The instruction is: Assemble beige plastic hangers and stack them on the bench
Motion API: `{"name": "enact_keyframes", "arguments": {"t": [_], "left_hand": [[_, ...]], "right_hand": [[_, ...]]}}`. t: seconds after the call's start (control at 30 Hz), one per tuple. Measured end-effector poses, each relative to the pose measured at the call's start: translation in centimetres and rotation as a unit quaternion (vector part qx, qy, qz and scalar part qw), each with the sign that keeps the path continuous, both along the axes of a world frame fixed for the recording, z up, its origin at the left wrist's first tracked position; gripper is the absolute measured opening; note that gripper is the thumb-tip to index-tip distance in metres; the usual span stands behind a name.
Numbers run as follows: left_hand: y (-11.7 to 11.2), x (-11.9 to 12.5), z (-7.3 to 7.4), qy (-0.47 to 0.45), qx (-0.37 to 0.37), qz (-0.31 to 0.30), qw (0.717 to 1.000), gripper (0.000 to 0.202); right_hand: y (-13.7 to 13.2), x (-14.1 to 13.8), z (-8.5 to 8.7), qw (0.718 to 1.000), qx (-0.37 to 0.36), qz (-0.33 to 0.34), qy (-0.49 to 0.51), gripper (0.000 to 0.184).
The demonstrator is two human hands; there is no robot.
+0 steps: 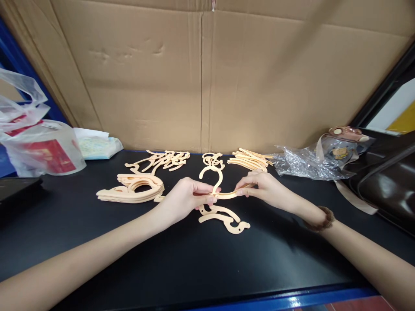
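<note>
My left hand is closed in a pinch on the foot of a cream plastic hanger hook, which stands upright above the fingertips. My right hand pinches a slim curved hanger arm whose inner end meets the hook's foot. Fingers hide the exact joint between them. Just below, two loose hanger arm pieces with curved notches lie on the black table. To the left of my left hand rests a stack of folded hangers.
Along the back lie notched arm pieces, loose hooks and slim curved strips. Crumpled clear plastic and a brown bag are at right. A plastic carrier bag and tissue pack stand left. Cardboard walls the back.
</note>
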State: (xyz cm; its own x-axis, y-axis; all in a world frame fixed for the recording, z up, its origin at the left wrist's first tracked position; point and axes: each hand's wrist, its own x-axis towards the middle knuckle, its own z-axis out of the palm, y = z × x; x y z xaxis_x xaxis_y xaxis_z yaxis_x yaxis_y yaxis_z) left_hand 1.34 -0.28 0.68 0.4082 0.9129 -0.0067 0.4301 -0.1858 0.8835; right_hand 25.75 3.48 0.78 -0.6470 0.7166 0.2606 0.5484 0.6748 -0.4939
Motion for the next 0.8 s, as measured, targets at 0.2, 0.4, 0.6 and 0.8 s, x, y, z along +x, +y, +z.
{"name": "enact_keyframes", "arguments": {"t": [0.2,0.4,0.6,0.8], "left_hand": [[-0.2,-0.1,0.0,0.043,0.091,0.017,0.995,0.029],[-0.2,0.3,0.1,-0.019,0.098,0.069,0.993,0.050],[0.4,-0.8,0.0,0.050,0.160,0.085,0.982,0.034],[0.7,-1.0,-0.4,0.095,0.213,0.043,0.971,0.032]], "right_hand": [[-0.1,-0.4,-0.4,1.000,-0.008,-0.022,0.007,0.025],[0.2,-0.5,-0.6,0.991,-0.044,-0.071,0.104,0.027],[1.6,0.9,0.0,0.982,-0.002,-0.158,0.103,0.033],[1.3,0.6,-0.6,0.989,-0.003,-0.140,0.039,0.033]]}}
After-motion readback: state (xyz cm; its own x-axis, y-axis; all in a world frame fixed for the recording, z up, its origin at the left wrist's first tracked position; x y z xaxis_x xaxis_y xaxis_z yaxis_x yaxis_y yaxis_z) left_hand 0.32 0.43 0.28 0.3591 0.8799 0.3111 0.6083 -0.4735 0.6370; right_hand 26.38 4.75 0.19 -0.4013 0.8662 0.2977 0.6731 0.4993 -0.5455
